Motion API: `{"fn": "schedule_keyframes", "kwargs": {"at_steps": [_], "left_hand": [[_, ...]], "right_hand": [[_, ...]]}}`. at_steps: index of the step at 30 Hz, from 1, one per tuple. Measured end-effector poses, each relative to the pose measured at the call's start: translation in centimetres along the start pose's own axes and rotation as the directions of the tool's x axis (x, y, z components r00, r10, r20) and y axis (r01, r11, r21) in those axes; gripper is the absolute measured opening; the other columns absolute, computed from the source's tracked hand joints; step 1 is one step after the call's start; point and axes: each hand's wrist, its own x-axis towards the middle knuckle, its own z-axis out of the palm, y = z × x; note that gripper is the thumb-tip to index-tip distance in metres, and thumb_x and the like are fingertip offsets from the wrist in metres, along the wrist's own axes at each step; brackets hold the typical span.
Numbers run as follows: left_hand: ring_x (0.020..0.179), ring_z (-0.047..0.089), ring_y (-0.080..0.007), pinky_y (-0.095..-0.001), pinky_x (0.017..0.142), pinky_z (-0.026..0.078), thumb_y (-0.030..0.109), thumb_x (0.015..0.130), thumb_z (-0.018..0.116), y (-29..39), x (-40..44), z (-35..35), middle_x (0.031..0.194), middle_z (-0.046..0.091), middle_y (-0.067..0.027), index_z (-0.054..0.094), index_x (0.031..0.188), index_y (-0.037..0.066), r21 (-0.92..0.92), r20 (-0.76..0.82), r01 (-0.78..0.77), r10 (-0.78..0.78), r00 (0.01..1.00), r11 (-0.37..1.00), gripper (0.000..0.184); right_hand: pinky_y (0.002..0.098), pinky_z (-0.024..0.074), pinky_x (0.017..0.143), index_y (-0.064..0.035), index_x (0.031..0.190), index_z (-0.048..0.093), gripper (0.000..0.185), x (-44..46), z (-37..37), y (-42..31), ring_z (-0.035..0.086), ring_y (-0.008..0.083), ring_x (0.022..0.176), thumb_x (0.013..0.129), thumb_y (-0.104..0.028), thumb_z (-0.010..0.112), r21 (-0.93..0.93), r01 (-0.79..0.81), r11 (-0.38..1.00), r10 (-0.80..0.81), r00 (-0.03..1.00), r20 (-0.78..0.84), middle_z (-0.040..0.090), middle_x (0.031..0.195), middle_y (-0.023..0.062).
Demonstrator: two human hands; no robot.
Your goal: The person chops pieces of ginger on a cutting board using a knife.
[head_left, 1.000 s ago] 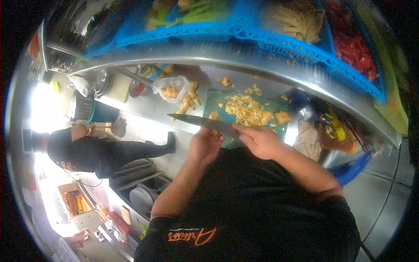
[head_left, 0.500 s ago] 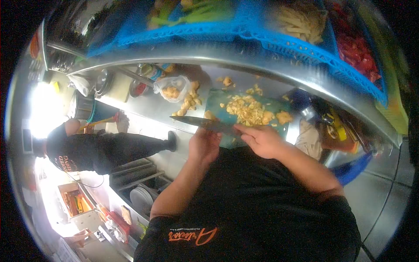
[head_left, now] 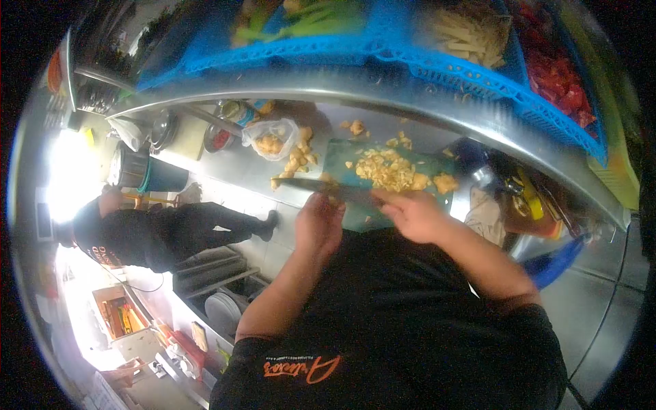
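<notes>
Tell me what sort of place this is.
Probably a commercial kitchen: a long, dark-bladed knife, chopped pale-yellow food heaped on a green rectangular cutting board, and several pale round plates off to one side.

Your black short-sleeved cloth shirt bears an orange script logo beginning with "A"; orange letters on the other person's black top blur.
</notes>
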Motion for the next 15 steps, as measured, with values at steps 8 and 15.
{"fn": "schedule_keyframes", "kwargs": {"at_steps": [8, 15], "left_hand": [[0.111, 0.061, -0.0255, -0.04, 0.1, 0.049, 0.019, 0.106, 0.045, 0.2, 0.0, -0.2, 0.124, 0.061, -0.0116, 0.051, 0.135, 0.004, -0.002, -0.017, 0.04, -0.04, 0.999, 0.999, 0.033], [0.108, 0.062, -0.0251, -0.0397, 0.094, 0.051, 0.017, 0.104, 0.045, 0.0, -0.7, 0.3, 0.124, 0.063, -0.0111, 0.051, 0.135, 0.005, 0.13, 0.053, 0.032, -0.04, 0.998, 0.991, 0.034]], "right_hand": [[0.0544, 0.0542, 0.088, -0.0187, 0.137, 0.061, 0.039, -0.9, 0.3, 1.2, 0.068, 0.0454, 0.097, 0.102, -0.033, 0.054, 0.096, 0.248, 0.964, -0.226, 0.954, -0.196, 0.071, 0.11, 0.0225], [0.0468, 0.0537, 0.096, -0.0171, 0.139, 0.06, 0.039, -0.5, 0.0, -0.2, 0.067, 0.0396, 0.109, 0.102, -0.03, 0.055, -0.027, 0.1, 0.995, -0.1, 0.995, -0.025, 0.069, 0.123, 0.0168]]}}
